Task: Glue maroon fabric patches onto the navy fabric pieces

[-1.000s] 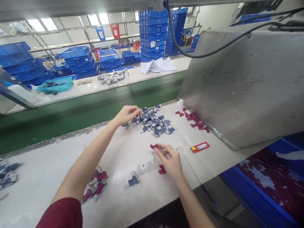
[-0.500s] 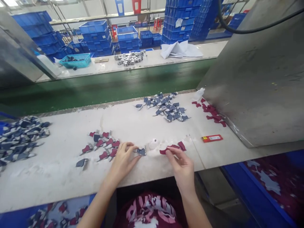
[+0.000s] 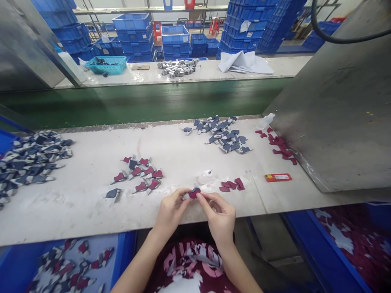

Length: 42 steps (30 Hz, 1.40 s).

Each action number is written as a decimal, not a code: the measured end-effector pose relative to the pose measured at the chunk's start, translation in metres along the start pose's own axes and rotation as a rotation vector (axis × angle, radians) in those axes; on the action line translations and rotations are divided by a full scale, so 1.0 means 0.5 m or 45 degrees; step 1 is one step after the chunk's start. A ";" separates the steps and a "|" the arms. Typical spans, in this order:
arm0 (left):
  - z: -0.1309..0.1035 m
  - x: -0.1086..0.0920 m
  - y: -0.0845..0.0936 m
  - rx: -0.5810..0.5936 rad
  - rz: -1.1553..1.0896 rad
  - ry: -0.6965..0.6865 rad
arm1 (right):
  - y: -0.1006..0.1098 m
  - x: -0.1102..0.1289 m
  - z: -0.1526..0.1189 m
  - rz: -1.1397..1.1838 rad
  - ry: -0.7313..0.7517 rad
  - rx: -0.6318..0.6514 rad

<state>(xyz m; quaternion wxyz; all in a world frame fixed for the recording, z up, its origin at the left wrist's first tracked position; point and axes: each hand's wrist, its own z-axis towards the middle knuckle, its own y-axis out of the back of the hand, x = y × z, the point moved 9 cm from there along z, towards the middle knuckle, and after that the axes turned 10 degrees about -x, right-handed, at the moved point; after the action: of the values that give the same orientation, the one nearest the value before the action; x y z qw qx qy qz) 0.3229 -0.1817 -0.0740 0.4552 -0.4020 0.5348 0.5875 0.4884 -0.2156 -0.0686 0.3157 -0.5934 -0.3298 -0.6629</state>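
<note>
Near the front edge of the bench, my left hand [image 3: 172, 207] pinches a small grey-blue part [image 3: 187, 196]. My right hand [image 3: 218, 207] presses a maroon piece [image 3: 193, 193] onto that part with its fingertips, and the two hands nearly meet. Just behind them lies a small clear-white item [image 3: 205, 176]. Several loose maroon pieces [image 3: 231, 185] rest to the right of it. On the left, a group of parts with maroon faces [image 3: 148, 171] sits on the bench, with one grey-blue part [image 3: 113, 194] apart from them.
Grey-blue parts are piled at the bench's back [image 3: 227, 134] and far left [image 3: 33, 162]. More maroon pieces [image 3: 281, 146] lie by a metal panel [image 3: 342, 106], near a red packet [image 3: 278, 177]. Blue bins [image 3: 124, 252] stand below the front edge.
My right hand has brought a maroon piece from the loose ones over to the grey-blue part. My left hand has lifted that part and moved right. The view has shifted slightly.
</note>
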 end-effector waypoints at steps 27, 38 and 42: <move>-0.025 -0.010 0.019 -0.254 -0.565 0.515 | 0.012 0.100 -0.025 -0.174 0.537 -0.042; -0.041 -0.058 0.012 -0.005 -0.635 0.579 | -0.021 0.078 0.007 0.306 0.100 0.556; -0.039 -0.060 -0.003 0.052 -0.703 0.589 | -0.012 0.083 0.001 0.297 0.171 0.471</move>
<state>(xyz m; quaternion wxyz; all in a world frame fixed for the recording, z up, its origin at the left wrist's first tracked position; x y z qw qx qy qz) 0.3319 -0.2042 -0.0475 0.4715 -0.6444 0.5066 0.3251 0.4797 -0.2129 -0.0279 0.5149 -0.5140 -0.3530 -0.5883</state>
